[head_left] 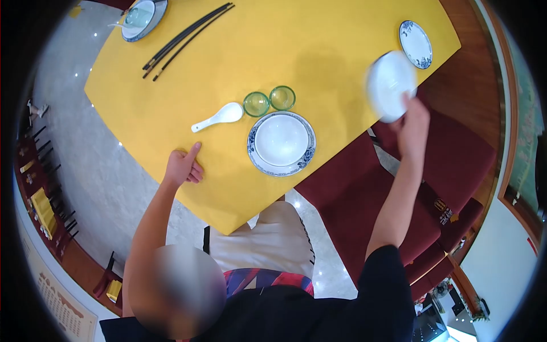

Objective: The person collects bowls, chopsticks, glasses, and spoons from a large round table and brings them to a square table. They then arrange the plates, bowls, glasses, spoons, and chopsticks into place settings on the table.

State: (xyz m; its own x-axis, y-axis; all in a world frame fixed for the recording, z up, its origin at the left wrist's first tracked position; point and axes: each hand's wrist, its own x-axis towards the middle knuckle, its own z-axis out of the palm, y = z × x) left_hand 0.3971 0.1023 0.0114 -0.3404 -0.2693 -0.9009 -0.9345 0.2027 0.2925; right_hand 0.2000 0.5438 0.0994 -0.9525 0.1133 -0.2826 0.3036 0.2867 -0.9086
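My right hand (414, 126) grips a white bowl (388, 85) by its near rim, thumb on the inner side. The bowl is raised and tilted over the table's right edge, blurred by motion. Near the left table edge my left hand (185, 165) is empty, its thumb stretched out and its fingers loosely bent. A white soup spoon (225, 114) lies beyond that hand. Two green-rimmed glasses (256, 104) stand side by side to the spoon's right. Below them, another white bowl (281, 138) sits on a blue-patterned plate (257, 163).
A small blue-flowered plate (416, 44) lies at the far right corner of the yellow tablecloth (336, 34). Several dark chopsticks (185, 40) lie at the upper left, near another place setting (140, 20). Dark red chairs (353, 188) stand against the right table edge.
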